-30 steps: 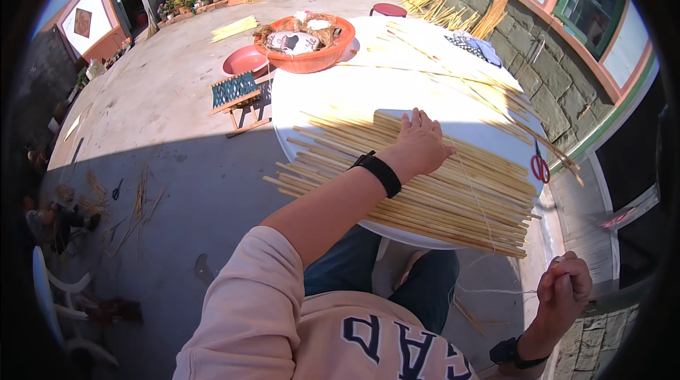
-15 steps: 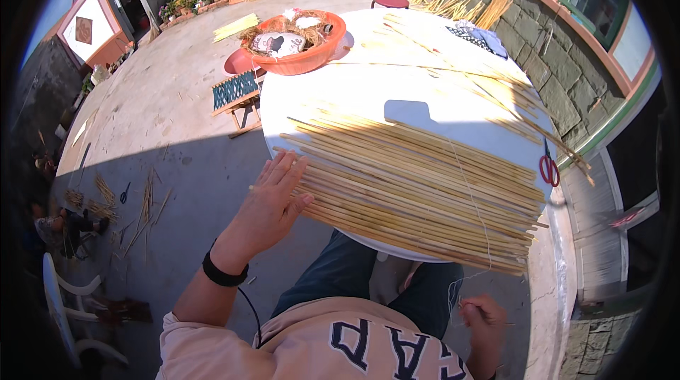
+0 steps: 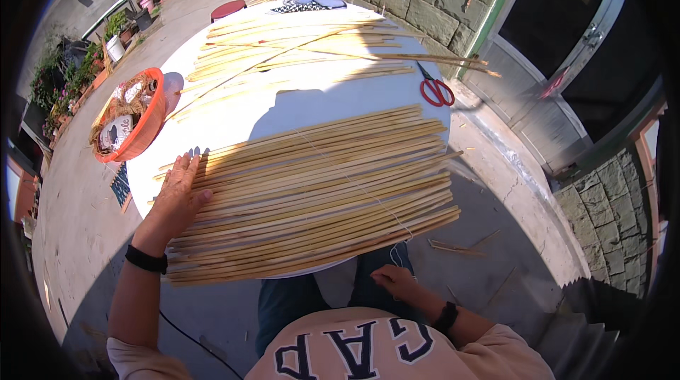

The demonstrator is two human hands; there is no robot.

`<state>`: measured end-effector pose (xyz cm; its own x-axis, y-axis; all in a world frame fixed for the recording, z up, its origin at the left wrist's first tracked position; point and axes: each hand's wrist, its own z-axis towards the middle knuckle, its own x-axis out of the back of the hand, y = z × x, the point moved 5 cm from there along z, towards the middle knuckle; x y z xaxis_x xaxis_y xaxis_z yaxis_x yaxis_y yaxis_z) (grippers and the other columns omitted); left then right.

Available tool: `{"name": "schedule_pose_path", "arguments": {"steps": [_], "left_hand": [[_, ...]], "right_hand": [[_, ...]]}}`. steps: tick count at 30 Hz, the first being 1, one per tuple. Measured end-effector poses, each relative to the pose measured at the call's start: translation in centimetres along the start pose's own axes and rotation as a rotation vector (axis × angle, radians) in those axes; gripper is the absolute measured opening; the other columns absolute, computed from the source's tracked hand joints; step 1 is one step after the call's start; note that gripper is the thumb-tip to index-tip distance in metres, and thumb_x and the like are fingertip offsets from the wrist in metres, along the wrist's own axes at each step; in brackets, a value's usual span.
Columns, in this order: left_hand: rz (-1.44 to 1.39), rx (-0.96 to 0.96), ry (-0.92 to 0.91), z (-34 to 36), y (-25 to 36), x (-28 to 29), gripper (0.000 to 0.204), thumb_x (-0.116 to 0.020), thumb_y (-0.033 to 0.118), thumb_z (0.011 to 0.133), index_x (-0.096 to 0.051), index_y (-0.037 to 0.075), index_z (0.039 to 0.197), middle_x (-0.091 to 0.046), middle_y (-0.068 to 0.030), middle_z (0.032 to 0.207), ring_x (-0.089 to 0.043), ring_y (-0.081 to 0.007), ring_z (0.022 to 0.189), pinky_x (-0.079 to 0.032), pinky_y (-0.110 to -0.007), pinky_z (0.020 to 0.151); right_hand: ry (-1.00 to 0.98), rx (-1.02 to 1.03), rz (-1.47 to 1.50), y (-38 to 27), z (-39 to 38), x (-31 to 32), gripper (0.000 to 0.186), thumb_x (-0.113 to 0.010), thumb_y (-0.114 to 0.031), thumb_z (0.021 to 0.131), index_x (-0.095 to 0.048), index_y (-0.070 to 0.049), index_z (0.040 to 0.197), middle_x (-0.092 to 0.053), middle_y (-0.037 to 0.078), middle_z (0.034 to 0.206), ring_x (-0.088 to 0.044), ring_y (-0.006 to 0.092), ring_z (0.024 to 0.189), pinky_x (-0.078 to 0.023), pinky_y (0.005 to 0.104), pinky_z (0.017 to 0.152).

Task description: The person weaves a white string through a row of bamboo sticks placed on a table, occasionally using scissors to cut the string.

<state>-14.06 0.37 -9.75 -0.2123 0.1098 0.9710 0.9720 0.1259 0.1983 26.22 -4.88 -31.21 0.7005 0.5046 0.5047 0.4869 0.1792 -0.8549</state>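
Note:
A mat of pale straw-coloured stalks lies side by side across the near part of a round white table. A thin white thread crosses the stalks and hangs over the table's near edge. My left hand rests flat on the stalks' left ends, fingers stretched and thumb apart. Below the near edge, above my lap, my right hand is closed with its fingers curled at the hanging thread. The fingertips show only in part, and anything else in them is too small to make out.
Red-handled scissors lie at the table's right edge. Loose stalks and a folded cloth are at the far side. An orange basin stands at the left; a red stool is behind the table.
The view has turned to the right, so the table and basin appear farther left. My left hand stays on the stalks' ends; my right hand remains low by the thread.

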Motion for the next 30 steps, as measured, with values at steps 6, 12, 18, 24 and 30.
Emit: {"name": "schedule_pose_path", "arguments": {"steps": [6,12,18,24,30], "left_hand": [[0.025,0.007,-0.050,1.4,-1.0,-1.8,0.068,-0.040,0.045,0.088,-0.019,0.001,0.136,-0.021,-0.0248,0.139,-0.014,-0.0342,0.132,-0.012,-0.041,0.108],[0.021,0.085,0.060,0.1,1.3,-2.7,0.076,-0.042,0.050,0.087,-0.018,-0.004,0.135,-0.019,-0.0302,0.137,-0.012,-0.0374,0.132,-0.013,-0.042,0.107],[0.001,-0.017,0.071,0.0,1.8,-2.9,0.079,-0.041,0.053,0.086,-0.019,-0.006,0.133,-0.023,-0.0304,0.134,-0.015,-0.0390,0.130,-0.014,-0.043,0.107],[0.022,0.046,0.086,2.6,0.2,-3.7,0.082,-0.039,0.057,0.084,-0.022,-0.007,0.132,-0.024,-0.0322,0.134,-0.017,-0.0411,0.129,-0.015,-0.044,0.106],[0.038,0.077,0.153,2.2,0.6,-4.5,0.087,-0.040,0.061,0.082,-0.023,-0.009,0.131,-0.022,-0.0363,0.132,-0.016,-0.0455,0.128,-0.014,-0.047,0.105]], "right_hand": [[0.098,0.003,-0.108,-0.8,0.2,0.8,0.012,-0.057,-0.013,0.081,-0.062,-0.003,0.086,-0.061,0.013,0.076,-0.061,0.0261,0.069,-0.047,0.0326,0.060],[0.143,0.102,-0.165,-0.6,-0.3,1.3,0.012,-0.057,-0.014,0.081,-0.062,-0.003,0.085,-0.060,0.014,0.075,-0.060,0.0293,0.071,-0.047,0.0345,0.061],[0.084,0.012,-0.223,0.1,0.5,0.8,0.013,-0.056,-0.013,0.081,-0.061,-0.002,0.085,-0.060,0.017,0.078,-0.060,0.0318,0.073,-0.046,0.0363,0.063],[0.095,0.005,-0.211,0.3,0.9,0.6,0.014,-0.058,-0.015,0.080,-0.061,-0.003,0.084,-0.060,0.017,0.078,-0.059,0.0327,0.073,-0.046,0.0381,0.064],[0.086,0.001,-0.306,0.7,1.0,0.7,0.013,-0.058,-0.015,0.079,-0.062,-0.003,0.083,-0.060,0.016,0.075,-0.059,0.0303,0.071,-0.046,0.0371,0.063]]}}
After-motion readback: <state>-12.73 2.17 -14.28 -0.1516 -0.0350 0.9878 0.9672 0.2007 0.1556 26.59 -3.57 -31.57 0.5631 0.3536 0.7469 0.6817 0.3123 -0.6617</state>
